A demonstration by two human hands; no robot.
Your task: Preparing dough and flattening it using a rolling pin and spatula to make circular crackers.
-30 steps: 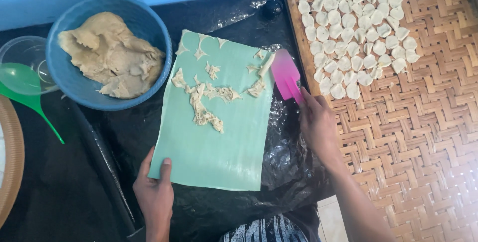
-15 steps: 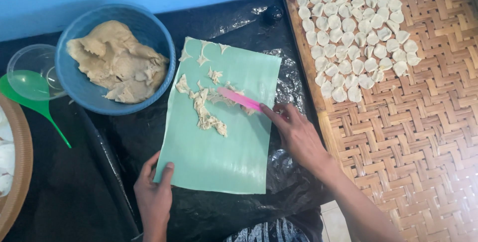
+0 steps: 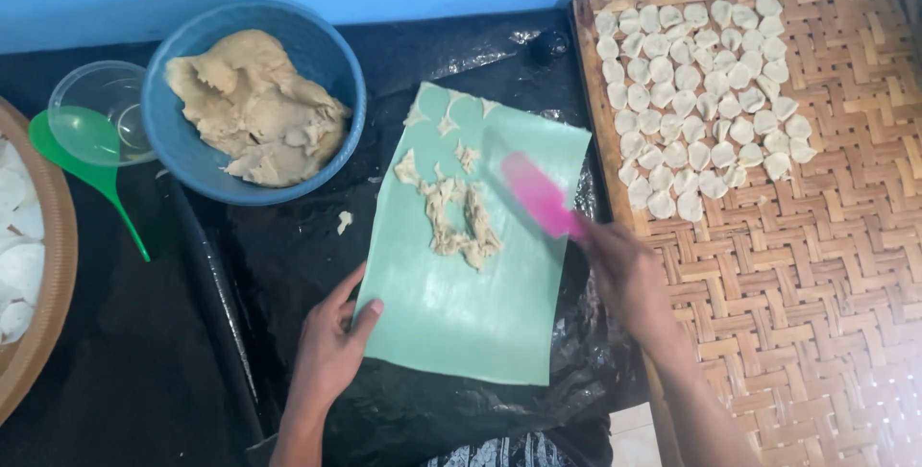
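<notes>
Blue bowl (image 3: 327,73) of dough sits at left. Left hand (image 3: 331,347), fingers flat and spread, pins the green sheet (image 3: 461,313) by its lower-left corner. Dough scraps (image 3: 461,222) lie mid-sheet. Right hand (image 3: 624,270), closed around a pink scraper (image 3: 538,193), hovers at the right edge. Risk: the sheet sliding on black plastic (image 3: 288,236), scattering scraps.

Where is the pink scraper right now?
In the head view, the pink scraper is in the right hand, over the green sheet's right side, beside the dough scraps.
</notes>
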